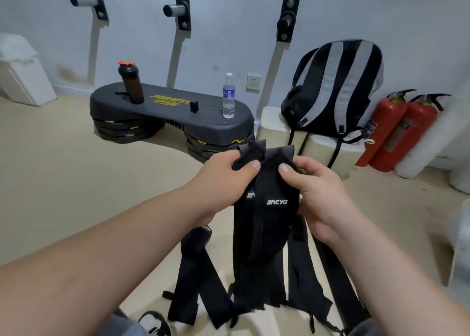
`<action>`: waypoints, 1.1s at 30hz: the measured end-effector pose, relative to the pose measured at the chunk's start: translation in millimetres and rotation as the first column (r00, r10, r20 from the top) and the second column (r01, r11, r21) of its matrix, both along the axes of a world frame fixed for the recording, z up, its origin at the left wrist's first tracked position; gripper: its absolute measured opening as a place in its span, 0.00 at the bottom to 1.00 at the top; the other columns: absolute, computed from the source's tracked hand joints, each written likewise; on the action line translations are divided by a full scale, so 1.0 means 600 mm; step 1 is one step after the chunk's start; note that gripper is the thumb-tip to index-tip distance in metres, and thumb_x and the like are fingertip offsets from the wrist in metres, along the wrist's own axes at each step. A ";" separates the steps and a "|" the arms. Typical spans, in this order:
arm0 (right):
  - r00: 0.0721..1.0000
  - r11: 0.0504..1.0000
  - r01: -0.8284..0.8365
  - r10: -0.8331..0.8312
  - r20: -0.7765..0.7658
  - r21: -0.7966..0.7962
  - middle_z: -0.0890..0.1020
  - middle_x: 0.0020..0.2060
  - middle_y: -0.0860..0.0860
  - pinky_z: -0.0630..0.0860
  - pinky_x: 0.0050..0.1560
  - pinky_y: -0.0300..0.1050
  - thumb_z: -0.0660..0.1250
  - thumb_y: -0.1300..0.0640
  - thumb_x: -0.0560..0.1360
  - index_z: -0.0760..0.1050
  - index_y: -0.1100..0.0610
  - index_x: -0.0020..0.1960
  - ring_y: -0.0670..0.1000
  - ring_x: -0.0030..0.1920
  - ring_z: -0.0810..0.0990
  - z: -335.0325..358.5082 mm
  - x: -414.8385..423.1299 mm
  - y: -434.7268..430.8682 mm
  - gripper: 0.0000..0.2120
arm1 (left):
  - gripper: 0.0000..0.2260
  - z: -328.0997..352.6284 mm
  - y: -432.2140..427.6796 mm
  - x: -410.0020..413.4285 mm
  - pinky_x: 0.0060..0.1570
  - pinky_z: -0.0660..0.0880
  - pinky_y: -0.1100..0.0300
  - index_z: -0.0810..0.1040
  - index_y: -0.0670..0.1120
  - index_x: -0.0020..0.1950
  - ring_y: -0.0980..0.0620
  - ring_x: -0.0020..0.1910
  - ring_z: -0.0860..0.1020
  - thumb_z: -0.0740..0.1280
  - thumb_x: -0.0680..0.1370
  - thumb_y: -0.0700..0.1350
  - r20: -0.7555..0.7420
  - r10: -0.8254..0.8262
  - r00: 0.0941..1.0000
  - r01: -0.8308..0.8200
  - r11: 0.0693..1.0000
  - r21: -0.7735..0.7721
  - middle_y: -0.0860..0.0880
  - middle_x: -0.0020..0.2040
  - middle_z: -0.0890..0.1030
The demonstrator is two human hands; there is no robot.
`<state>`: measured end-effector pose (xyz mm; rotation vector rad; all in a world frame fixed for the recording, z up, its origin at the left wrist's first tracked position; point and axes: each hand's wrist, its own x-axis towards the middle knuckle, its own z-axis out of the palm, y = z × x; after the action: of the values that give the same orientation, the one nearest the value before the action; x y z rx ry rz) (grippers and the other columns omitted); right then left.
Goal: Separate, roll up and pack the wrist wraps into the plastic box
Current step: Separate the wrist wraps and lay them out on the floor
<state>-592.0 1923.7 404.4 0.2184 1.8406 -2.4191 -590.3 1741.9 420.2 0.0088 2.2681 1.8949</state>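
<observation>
Both hands, left [230, 175] and right [318, 190], pinching top of tangled black wraps [264, 223]; loose ends hanging toward floor [63, 170].

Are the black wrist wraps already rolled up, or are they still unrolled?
Unrolled. The wrist wraps hang in long loose strips from the left hand and the right hand, which pinch their top ends.

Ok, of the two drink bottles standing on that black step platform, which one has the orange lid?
The dark shaker bottle at the platform's left end; its flip lid is orange. The other, the clear water bottle at the right end, has a white cap and a blue label.
</observation>
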 end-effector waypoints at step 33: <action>0.992 0.996 -0.081 0.075 -0.102 -0.050 0.87 0.45 0.55 0.84 0.40 0.45 0.63 0.65 0.85 0.77 0.58 0.55 0.52 0.42 0.86 0.007 -0.019 -0.010 0.06 | 0.13 -0.001 0.029 -0.027 0.54 0.76 0.52 0.82 0.44 0.63 0.52 0.47 0.79 0.63 0.86 0.49 0.124 -0.113 0.986 0.078 0.963 0.256 0.50 0.49 0.83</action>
<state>-603.6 1917.6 408.5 0.0216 1.7841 -2.4640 -606.7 1759.2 419.4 0.0214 1.8930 2.0484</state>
